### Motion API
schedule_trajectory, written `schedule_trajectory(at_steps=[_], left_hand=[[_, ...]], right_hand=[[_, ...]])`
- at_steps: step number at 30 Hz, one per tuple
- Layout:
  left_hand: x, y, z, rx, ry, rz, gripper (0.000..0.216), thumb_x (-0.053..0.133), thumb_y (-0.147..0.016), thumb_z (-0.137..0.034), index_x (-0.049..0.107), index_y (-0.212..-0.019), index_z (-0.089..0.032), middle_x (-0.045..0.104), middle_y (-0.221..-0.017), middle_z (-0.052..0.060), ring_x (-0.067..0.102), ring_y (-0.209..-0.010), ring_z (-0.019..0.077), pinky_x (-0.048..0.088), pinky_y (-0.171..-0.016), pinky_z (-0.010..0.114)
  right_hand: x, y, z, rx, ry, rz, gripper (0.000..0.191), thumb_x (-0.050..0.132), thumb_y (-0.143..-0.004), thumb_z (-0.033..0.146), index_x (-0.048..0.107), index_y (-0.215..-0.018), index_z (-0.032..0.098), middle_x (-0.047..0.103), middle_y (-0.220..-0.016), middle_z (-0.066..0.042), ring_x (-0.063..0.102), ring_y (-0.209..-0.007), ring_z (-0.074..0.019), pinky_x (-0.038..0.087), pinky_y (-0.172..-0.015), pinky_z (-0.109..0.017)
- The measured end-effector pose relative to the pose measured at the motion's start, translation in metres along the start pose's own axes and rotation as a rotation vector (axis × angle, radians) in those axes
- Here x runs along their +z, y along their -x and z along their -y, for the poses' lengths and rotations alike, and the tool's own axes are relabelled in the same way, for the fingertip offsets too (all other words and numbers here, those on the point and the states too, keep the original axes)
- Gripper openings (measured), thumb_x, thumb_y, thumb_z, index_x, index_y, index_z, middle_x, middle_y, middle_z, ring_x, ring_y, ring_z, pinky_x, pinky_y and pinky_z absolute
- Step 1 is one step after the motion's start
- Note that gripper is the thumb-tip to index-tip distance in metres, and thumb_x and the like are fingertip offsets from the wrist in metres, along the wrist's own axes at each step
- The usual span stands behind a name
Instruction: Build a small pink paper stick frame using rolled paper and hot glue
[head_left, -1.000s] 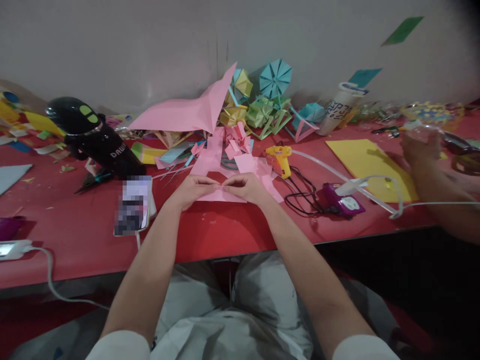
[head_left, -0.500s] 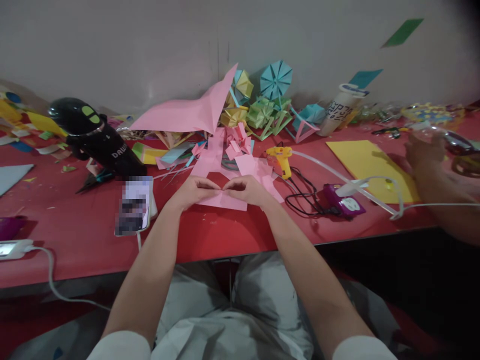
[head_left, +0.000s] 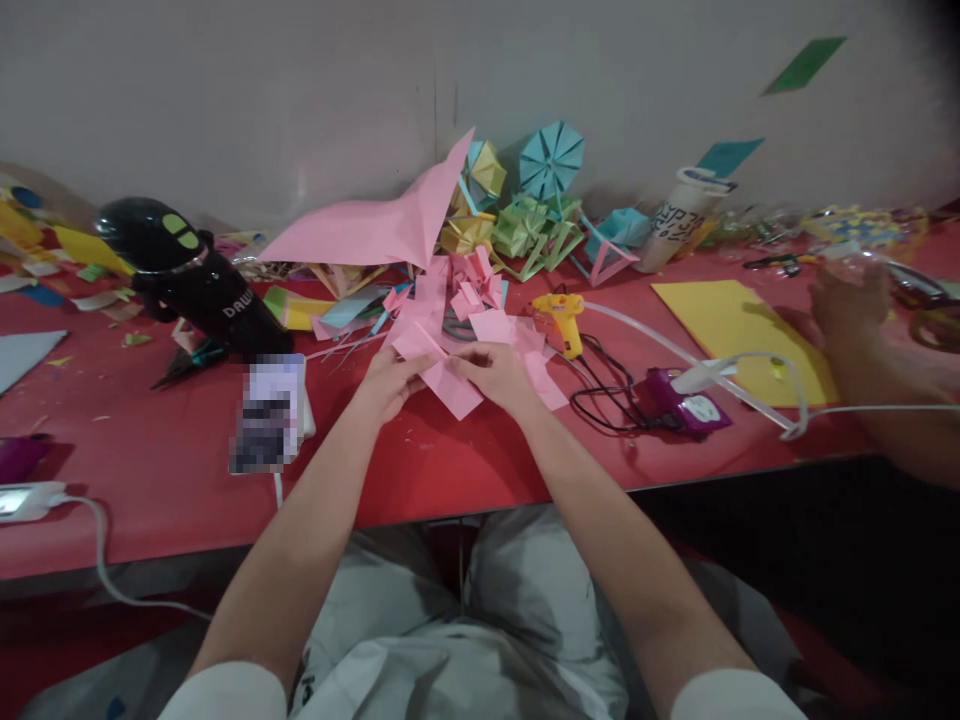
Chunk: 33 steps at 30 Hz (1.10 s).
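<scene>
A small pink sheet of paper [head_left: 454, 388], creased across its middle, is held between both hands a little above the table's near part. My left hand [head_left: 394, 380] pinches its left side, thumb on top. My right hand [head_left: 495, 372] grips the upper right side between thumb and fingers. Just behind lie more pink paper pieces [head_left: 510, 328] and a heap of folded pink strips [head_left: 476, 285]. A large curved pink sheet [head_left: 367, 228] rises at the back over other scraps.
Right of my hands are a yellow glue gun [head_left: 564, 318], a purple power socket [head_left: 686, 402] with cables and yellow paper [head_left: 742, 335]. Another person's hand [head_left: 851, 300] rests far right. A phone [head_left: 266, 412] and black bottle [head_left: 199, 275] stand left; folded paper umbrellas [head_left: 551, 160] sit behind.
The pink sheet has turned from lying level to a slanted position, showing its crease. My left hand has shifted its hold to the sheet's left side; my right hand has moved slightly.
</scene>
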<state>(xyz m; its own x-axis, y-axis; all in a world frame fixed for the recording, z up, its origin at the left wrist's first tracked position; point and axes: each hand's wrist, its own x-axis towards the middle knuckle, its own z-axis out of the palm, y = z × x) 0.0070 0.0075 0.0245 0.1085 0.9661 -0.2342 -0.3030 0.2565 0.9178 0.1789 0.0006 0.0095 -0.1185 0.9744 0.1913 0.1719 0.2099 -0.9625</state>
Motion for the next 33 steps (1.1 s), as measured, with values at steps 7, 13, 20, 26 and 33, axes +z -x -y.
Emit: schedule_trajectory(at_steps=[7, 13, 20, 26, 33], left_hand=[[0.006, -0.003, 0.015, 0.149, -0.107, -0.109, 0.036, 0.088, -0.049, -0.027, 0.071, -0.077, -0.012, 0.070, -0.077, 0.005, 0.065, -0.068, 0.0185, 0.053, -0.068, 0.033], [0.001, -0.009, 0.023, 0.285, -0.266, -0.160, 0.026, 0.083, -0.057, -0.028, 0.073, -0.076, -0.013, 0.070, -0.074, 0.004, 0.062, -0.063, 0.0161, 0.049, -0.058, 0.027], [0.000, -0.012, 0.027, 0.247, -0.279, -0.176, 0.029, 0.083, -0.057, -0.031, 0.074, -0.078, -0.013, 0.070, -0.074, 0.004, 0.066, -0.069, 0.0189, 0.054, -0.064, 0.030], [0.005, -0.010, 0.024, 0.186, -0.221, -0.197, 0.029, 0.083, -0.054, -0.028, 0.071, -0.076, -0.013, 0.068, -0.072, 0.004, 0.064, -0.066, 0.0178, 0.054, -0.062, 0.030], [0.012, -0.005, 0.016, 0.124, -0.085, -0.217, 0.038, 0.085, -0.047, -0.026, 0.068, -0.078, -0.012, 0.067, -0.075, 0.003, 0.063, -0.068, 0.0165, 0.055, -0.062, 0.030]], right_hand=[[0.007, 0.003, -0.002, -0.084, 0.099, -0.024, 0.020, 0.065, -0.080, 0.034, 0.073, -0.079, 0.016, 0.074, -0.080, -0.007, 0.065, -0.071, -0.0168, 0.051, -0.067, -0.029], [0.009, 0.002, -0.006, -0.163, 0.178, -0.059, 0.016, 0.061, -0.081, 0.030, 0.072, -0.082, 0.018, 0.075, -0.083, -0.006, 0.067, -0.075, -0.0176, 0.052, -0.069, -0.030], [0.011, 0.003, -0.006, -0.197, 0.263, -0.095, 0.013, 0.059, -0.080, 0.023, 0.071, -0.078, 0.019, 0.074, -0.080, -0.004, 0.066, -0.073, -0.0170, 0.052, -0.069, -0.029], [0.014, 0.001, -0.011, -0.305, 0.430, -0.119, 0.012, 0.059, -0.079, 0.018, 0.070, -0.081, 0.018, 0.072, -0.084, -0.006, 0.064, -0.076, -0.0179, 0.052, -0.073, -0.030], [0.018, 0.001, -0.010, -0.369, 0.626, -0.081, 0.021, 0.054, -0.084, 0.014, 0.073, -0.093, 0.018, 0.071, -0.095, -0.009, 0.064, -0.091, -0.0206, 0.051, -0.085, -0.033]])
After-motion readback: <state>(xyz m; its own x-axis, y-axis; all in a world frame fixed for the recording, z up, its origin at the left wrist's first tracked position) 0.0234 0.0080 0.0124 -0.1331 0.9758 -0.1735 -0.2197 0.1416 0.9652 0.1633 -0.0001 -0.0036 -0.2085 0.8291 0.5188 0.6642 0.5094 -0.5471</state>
